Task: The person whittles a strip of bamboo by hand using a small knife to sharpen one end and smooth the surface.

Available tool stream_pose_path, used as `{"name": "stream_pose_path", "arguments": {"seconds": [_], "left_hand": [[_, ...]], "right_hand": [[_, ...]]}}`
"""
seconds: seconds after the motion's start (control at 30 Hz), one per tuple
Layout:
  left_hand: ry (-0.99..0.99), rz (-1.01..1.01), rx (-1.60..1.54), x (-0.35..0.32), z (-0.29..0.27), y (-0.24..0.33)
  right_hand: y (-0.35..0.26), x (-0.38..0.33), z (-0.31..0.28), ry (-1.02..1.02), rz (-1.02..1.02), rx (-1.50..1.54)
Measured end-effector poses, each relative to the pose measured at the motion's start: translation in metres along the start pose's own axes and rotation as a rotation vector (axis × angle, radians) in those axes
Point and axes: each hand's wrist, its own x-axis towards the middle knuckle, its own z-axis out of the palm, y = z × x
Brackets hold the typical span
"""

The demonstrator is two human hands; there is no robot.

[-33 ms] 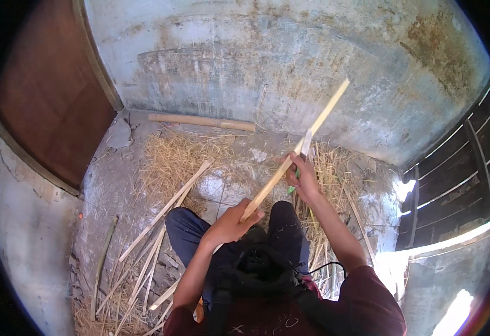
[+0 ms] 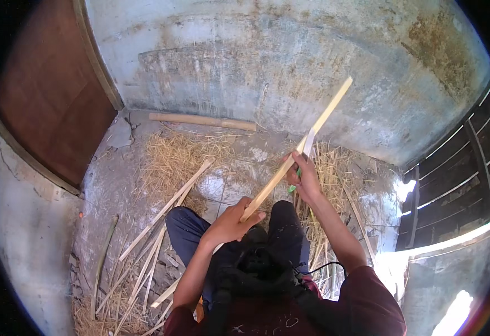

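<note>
A long pale bamboo strip (image 2: pixel 331 108) slants from my lap up toward the far right. My left hand (image 2: pixel 229 223) is closed around its lower part, thumb lying over it, just above my knees. Farther up, my right hand (image 2: pixel 305 178) grips a knife (image 2: pixel 308 142), and bits of its green handle show below the fingers. The blade lies against the strip, pointing away from me. The right thumb presses on the strip near the blade's base. Part of the handle is hidden inside the fist.
Loose bamboo strips (image 2: pixel 166 210) lie on the floor to my left, beside a greenish stick (image 2: pixel 105 260). Curly shavings (image 2: pixel 183 157) are heaped ahead and at right. A bamboo pole (image 2: pixel 203 121) rests along the stained wall (image 2: pixel 245 61). A brown door (image 2: pixel 49 84) stands at left.
The bamboo strip's far end and the knife blade have shifted very slightly up and to the right. Both hands keep their holds.
</note>
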Motion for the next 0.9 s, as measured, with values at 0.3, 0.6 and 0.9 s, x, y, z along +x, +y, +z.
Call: {"name": "stream_pose_path", "arguments": {"seconds": [0.3, 0.6, 0.9], "left_hand": [[0.188, 0.253, 0.154, -0.013, -0.013, -0.049], [0.170, 0.326, -0.009, 0.002, -0.006, -0.091], [0.323, 0.231, -0.008, -0.015, -0.002, -0.067]], "right_hand": [[-0.020, -0.002, -0.002, 0.063, -0.024, 0.117], [-0.045, -0.015, 0.009, 0.110, -0.064, -0.031], [-0.028, -0.048, -0.016, 0.002, -0.439, -0.784]]}}
